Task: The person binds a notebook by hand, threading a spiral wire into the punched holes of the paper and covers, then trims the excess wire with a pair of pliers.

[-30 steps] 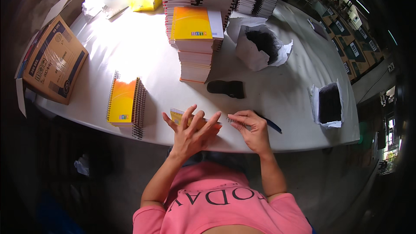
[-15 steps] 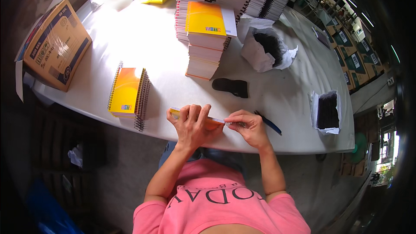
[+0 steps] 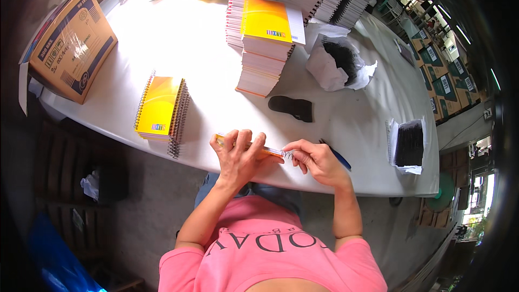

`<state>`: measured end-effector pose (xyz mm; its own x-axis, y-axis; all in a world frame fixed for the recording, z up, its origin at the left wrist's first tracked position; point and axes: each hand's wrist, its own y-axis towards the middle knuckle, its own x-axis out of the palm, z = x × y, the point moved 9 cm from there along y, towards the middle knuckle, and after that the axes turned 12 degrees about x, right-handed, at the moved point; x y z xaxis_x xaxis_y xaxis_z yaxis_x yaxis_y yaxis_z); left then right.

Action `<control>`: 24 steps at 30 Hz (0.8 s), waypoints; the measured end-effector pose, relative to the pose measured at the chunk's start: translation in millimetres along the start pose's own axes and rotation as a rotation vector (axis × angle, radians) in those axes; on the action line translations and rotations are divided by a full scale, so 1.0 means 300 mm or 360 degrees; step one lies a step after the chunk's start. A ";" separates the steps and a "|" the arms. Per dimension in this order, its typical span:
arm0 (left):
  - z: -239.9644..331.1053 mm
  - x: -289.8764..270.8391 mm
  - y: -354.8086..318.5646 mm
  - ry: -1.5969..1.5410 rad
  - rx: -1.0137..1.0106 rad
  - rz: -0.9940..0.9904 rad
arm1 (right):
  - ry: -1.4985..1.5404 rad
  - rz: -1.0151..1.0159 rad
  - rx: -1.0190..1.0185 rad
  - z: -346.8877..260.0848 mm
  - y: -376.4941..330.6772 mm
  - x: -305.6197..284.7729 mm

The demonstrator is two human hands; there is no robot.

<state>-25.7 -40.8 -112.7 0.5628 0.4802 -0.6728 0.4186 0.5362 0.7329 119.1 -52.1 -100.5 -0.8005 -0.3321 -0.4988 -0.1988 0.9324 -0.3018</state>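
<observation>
Evidently the notepad (image 3: 275, 152) is held near the close edge of the white surface (image 3: 211, 103), directly ahead of the person; whether it touches the cloth is hard to tell. The left hand (image 3: 234, 157) has its fingers bent over the pad and closed on it, one narrow side turned up and one end pointing to three o'clock, probably so that the bound edge stays steady and within reach of the other hand. There the right hand (image 3: 323, 163) has thumb and index finger partly open about a thin wire coil (image 3: 289, 156) at the pad's end; whether they grip it firmly, I cannot tell. That light hold would suit a springy, easily bent wire.

Toward ten o'clock from the pad sits a pile of coil-bound notepads (image 3: 158, 105), apparently parked clear of the elbows, with a cardboard box (image 3: 75, 46) farther out that way. At twelve stands a tall yellow-topped stack (image 3: 264, 67), with a black flat object (image 3: 292, 109) toward one. A blue-handled tool (image 3: 341, 160) lies at three, just beside the right hand, likely for quick reach; beyond it rests a paper-wrapped bundle of dark coils (image 3: 408, 145).
</observation>
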 end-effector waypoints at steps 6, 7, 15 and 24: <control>-0.021 -0.004 -0.004 -0.0055 -0.0108 -0.0103 | -0.0009 -0.0254 -0.0334 -0.060 0.056 -0.004; -0.022 -0.004 0.001 -0.0066 -0.0140 -0.0116 | 0.0146 -0.0296 -0.0193 -0.034 0.066 -0.005; -0.019 0.017 0.025 -0.0073 -0.0151 -0.0128 | 0.0123 -0.0407 0.0347 0.071 0.084 0.000; -0.037 0.011 -0.001 -0.0421 -0.0074 -0.0034 | -0.1084 0.0723 -0.0370 0.161 0.281 -0.163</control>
<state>-31.7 -31.7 -116.3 0.7235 0.2737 -0.6337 0.4025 0.5786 0.7094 168.7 35.8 -140.8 -0.3308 0.1378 -0.9336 -0.1110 0.9767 0.1835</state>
